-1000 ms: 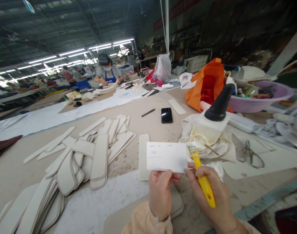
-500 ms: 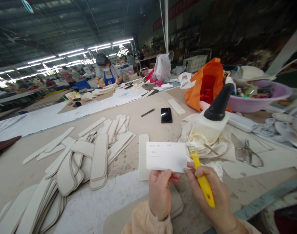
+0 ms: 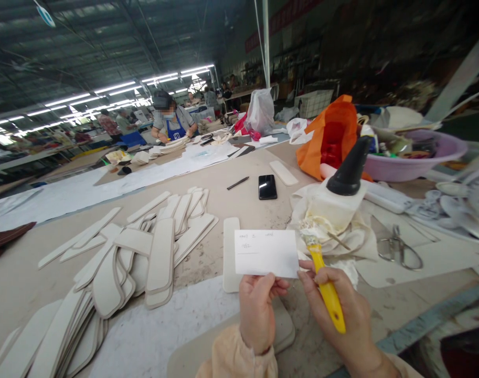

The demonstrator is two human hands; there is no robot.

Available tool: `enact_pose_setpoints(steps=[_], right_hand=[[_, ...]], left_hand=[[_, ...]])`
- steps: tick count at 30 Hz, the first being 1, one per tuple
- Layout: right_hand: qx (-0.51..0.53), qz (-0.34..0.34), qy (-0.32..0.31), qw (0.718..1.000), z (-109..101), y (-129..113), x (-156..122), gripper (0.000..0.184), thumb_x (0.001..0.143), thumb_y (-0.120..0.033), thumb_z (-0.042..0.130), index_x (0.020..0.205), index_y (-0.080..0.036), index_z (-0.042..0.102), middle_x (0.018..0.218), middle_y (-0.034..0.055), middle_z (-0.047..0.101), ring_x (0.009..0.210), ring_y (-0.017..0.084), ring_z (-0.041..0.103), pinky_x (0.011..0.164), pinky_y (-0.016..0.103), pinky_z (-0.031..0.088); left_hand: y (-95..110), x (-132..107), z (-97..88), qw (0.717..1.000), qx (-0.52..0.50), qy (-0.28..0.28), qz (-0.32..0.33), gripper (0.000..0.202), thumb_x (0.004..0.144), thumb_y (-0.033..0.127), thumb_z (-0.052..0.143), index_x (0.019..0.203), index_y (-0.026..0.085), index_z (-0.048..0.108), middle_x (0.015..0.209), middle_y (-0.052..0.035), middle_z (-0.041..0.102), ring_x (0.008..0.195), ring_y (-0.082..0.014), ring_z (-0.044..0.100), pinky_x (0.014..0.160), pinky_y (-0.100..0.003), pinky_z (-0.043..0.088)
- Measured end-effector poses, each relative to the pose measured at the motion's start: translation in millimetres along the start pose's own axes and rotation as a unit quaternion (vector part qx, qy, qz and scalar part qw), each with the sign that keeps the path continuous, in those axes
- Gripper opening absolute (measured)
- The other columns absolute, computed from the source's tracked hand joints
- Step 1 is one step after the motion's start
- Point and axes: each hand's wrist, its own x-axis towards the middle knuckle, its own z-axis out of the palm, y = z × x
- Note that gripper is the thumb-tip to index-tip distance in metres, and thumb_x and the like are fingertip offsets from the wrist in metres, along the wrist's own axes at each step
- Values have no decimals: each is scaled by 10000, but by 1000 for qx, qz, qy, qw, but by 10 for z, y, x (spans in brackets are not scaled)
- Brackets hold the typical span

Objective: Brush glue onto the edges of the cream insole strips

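White card (image 3: pixel 266 254) w/ a few handwritten marks & a line is held up above the worktop (image 3: pixel 217 205), face toward the viewer; writing's too faint to read for sure. L hand (image 3: pixel 258 310) pinches its bottom edge, thumb in front, other fingers behind. R hand (image 3: pixel 339 307) has its fingers closed round the handle of a yellow brush (image 3: pixel 328 289), bristle end up, hole end down; fingertips of the same hand also at the card's lower R corner.

Partly hidden behind card: a single pale strip (image 3: pixel 230 236) lying flat. L of that, a big messy pile of pale strips (image 3: pixel 160 257), rounded ends, overlapping. Just beyond the brush, a whitish container w/ black cone top (image 3: pixel 347 170), tilted, crumpled cloth round its base. Metal scissors (image 3: pixel 400 252) R of it, on a pale sheet.

Farther back: black phone (image 3: pixel 267 187) flat, dark pen (image 3: pixel 238 183) just L of it, another pale strip (image 3: pixel 284 173) to the R. Then orange bag (image 3: pixel 329 134), purple basin (image 3: pixel 420 168) full of bits. Far side: co-worker in blue apron (image 3: pixel 176 130), bent over a stack of pale pieces (image 3: pixel 170 147).
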Motion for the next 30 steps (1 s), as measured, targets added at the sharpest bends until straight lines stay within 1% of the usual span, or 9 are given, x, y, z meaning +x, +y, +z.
enact_pose_setpoints(steps=[3,10,16,19,22,24,26,28,30], right_hand=[[4,3,1,1000,-6,22,-12,151,873,-226,611,840,-227,463,972,51,703,851,178,707,672,250,560],[2,-23,15,1000,-45,34,14,148,866,-220,615,843,-226,468,959,55,708,818,175,708,669,258,559],[-2,-38,55,998,-139,44,81,134,869,-193,597,834,-224,471,925,57,708,799,179,708,675,268,560],[16,-29,66,997,-175,59,85,149,864,-176,602,837,-224,464,948,65,706,837,183,706,694,274,565],[37,-30,75,996,-185,54,82,152,863,-154,595,835,-223,462,945,64,708,850,183,705,699,271,570],[52,-33,73,995,-181,47,80,144,868,-145,578,834,-224,462,948,65,709,862,188,705,699,271,573],[66,-33,70,995,-179,45,80,135,872,-141,561,833,-224,463,969,69,707,890,195,701,714,280,574],[78,-32,73,994,-188,52,81,134,871,-130,557,839,-223,466,983,72,704,905,196,698,735,286,573],[87,-29,84,992,-210,65,82,146,866,-113,560,850,-223,465,980,72,704,901,190,698,746,283,570]], left_hand=[[-8,2,-5,1000,3,-2,5,119,702,217,687,764,127,642,633,-19,677,575,-140,624,548,-248,487],[-3,6,-11,1000,10,-5,14,130,698,223,689,755,118,636,629,-16,667,569,-137,623,534,-242,479],[-16,17,5,1000,14,2,16,158,677,242,709,741,128,619,617,-5,659,566,-137,627,535,-239,478],[47,-10,64,1000,20,-7,10,157,673,234,709,746,131,616,626,-6,662,572,-135,629,540,-237,482],[197,-3,180,999,36,-25,8,145,677,223,701,749,128,619,637,-11,663,575,-130,628,538,-229,483],[313,79,288,999,42,-31,6,134,669,203,702,742,126,619,637,-8,655,572,-123,625,527,-217,478],[407,252,407,999,43,-25,1,105,675,173,690,725,129,609,639,0,640,570,-110,620,516,-199,468],[455,510,523,998,53,-11,-16,71,715,140,661,708,126,592,645,5,622,568,-91,607,510,-181,457],[453,821,626,996,77,-2,-48,59,789,144,626,750,115,593,683,1,612,584,-83,591,522,-185,464]])
